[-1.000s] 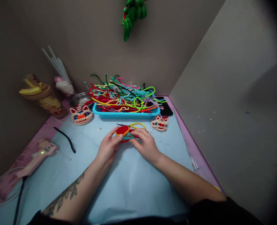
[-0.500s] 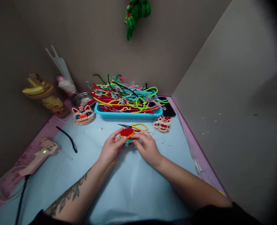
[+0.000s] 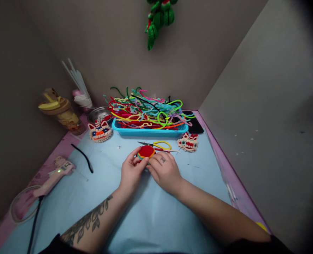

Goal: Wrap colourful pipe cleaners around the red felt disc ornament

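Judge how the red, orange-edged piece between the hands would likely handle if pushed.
The red piece looks small beside the left hand and right hand, so it is probably light. Its rounded shape shows no sag while held, suggesting some stiffness. Its surface looks matte, so it seems unlikely to be slippery.

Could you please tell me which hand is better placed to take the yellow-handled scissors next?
Probably the right hand: it is closer to the handles of the scissors, while the left hand, nearer the blades, grips the red piece.

Green ornament [image 3: 158, 19] high at back; brown-lidded tumbler [image 3: 68, 117] at left.
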`<state>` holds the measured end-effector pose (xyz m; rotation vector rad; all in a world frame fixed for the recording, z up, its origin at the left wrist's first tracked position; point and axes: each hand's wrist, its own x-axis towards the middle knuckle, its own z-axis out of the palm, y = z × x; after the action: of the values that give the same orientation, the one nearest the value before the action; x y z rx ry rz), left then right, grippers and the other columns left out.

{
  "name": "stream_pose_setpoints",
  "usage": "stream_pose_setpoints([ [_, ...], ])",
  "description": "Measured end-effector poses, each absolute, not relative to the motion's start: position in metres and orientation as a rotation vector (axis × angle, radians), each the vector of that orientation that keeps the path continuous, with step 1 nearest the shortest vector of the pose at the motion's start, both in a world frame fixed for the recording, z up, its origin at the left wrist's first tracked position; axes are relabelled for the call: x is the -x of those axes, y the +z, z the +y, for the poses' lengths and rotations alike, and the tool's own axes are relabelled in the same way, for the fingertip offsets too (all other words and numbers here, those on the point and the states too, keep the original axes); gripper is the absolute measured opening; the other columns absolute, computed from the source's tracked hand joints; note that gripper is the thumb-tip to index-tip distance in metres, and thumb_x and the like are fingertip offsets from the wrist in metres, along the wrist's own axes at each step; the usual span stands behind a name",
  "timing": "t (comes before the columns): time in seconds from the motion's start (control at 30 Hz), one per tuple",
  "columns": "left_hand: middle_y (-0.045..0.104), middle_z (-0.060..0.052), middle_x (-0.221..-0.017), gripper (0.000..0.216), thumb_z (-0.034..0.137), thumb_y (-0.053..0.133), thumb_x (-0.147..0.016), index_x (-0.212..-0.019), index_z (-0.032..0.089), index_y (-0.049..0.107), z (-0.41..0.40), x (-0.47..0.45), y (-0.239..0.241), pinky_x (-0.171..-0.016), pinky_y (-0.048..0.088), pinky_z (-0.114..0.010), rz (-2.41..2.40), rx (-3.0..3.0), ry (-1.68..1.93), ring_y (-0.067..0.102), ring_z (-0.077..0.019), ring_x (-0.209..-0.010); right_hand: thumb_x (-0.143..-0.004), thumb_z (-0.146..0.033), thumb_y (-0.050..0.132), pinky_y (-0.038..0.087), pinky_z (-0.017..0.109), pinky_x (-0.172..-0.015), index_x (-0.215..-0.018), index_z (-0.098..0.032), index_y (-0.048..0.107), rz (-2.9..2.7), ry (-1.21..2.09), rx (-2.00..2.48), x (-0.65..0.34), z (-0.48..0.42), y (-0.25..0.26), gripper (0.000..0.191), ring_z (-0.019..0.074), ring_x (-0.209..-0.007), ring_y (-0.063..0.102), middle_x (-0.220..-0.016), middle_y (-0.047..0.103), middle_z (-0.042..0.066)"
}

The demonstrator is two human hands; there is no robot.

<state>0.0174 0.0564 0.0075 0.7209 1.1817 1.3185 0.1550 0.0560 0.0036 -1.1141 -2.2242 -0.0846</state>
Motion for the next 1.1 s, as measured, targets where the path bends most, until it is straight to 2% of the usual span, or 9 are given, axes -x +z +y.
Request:
stream_pose_setpoints([
  [0.1,0.059,0.005,-0.059,0.074,0.027,0.080,-0.061,-0.128,0.013,0.051,0.056,-0.018,0.008,-0.058,0.041,-0.018,1.170,-0.730,1.314,0.051,-0.0064,-0.054,-0.087,-0.022,0.055,0.041,0.037,-0.079,-0.096,-0.021,0.063,-2.218,-0.161,1.092,-0.156,0.056,0.003,0.012,0.0223,-0.088,0.054,-0.095,0.068,0.007],
  [0.23,0.057,0.006,-0.055,0.081,0.028,0.081,-0.060,-0.131,0.011,0.046,0.055,-0.018,0.011,-0.056,0.039,-0.018,1.163,-0.671,1.287,0.050,-0.0072,-0.052,-0.087,-0.029,0.057,0.042,0.037,-0.077,-0.096,-0.019,0.062,-2.201,-0.135,1.076,-0.156,0.056,0.002,0.015,0.0228,-0.087,0.054,-0.094,0.068,0.008],
  [0.4,0.059,0.005,-0.056,0.082,0.028,0.082,-0.059,-0.131,0.009,0.046,0.054,-0.019,0.011,-0.055,0.037,-0.018,1.148,-0.613,1.257,0.049,-0.0067,-0.051,-0.087,-0.025,0.055,0.042,0.034,-0.072,-0.084,-0.018,0.062,-2.154,-0.098,1.088,-0.153,0.055,0.004,0.010,0.0209,-0.080,0.055,-0.084,0.067,0.007],
  [0.53,0.057,0.006,-0.054,0.081,0.028,0.082,-0.059,-0.130,0.010,0.047,0.054,-0.018,0.009,-0.053,0.035,-0.019,1.138,-0.614,1.258,0.049,-0.0070,-0.050,-0.087,-0.023,0.053,0.042,0.034,-0.071,-0.084,-0.019,0.061,-2.141,-0.044,1.116,-0.152,0.054,0.005,0.010,0.0208,-0.080,0.054,-0.084,0.066,0.006],
  [0.9,0.065,0.002,-0.062,0.081,0.029,0.084,-0.055,-0.126,0.013,0.051,0.056,-0.018,0.014,-0.058,0.041,-0.021,1.147,-0.605,1.293,0.057,-0.0101,-0.056,-0.086,-0.016,0.050,0.044,0.038,-0.079,-0.082,-0.019,0.056,-2.093,0.136,1.102,-0.154,0.053,0.003,0.008,0.0221,-0.088,0.050,-0.092,0.061,0.008],
  [1.03,0.065,0.002,-0.065,0.081,0.029,0.084,-0.057,-0.129,0.015,0.049,0.062,-0.010,0.015,-0.052,0.036,-0.018,1.150,-0.609,1.324,0.055,-0.0080,-0.054,-0.085,-0.015,0.049,0.045,0.039,-0.086,-0.085,-0.020,0.055,-2.003,0.261,0.989,-0.160,0.054,0.004,0.008,0.0209,-0.093,0.050,-0.096,0.054,0.008],
  [1.1,0.061,0.005,-0.059,0.079,0.028,0.083,-0.059,-0.129,0.016,0.048,0.065,-0.006,0.015,-0.046,0.030,-0.017,1.144,-0.601,1.328,0.047,-0.0051,-0.047,-0.086,-0.016,0.048,0.045,0.039,-0.087,-0.085,-0.020,0.054,-1.973,0.320,0.950,-0.165,0.056,0.005,0.007,0.0205,-0.094,0.050,-0.095,0.052,0.008],
])
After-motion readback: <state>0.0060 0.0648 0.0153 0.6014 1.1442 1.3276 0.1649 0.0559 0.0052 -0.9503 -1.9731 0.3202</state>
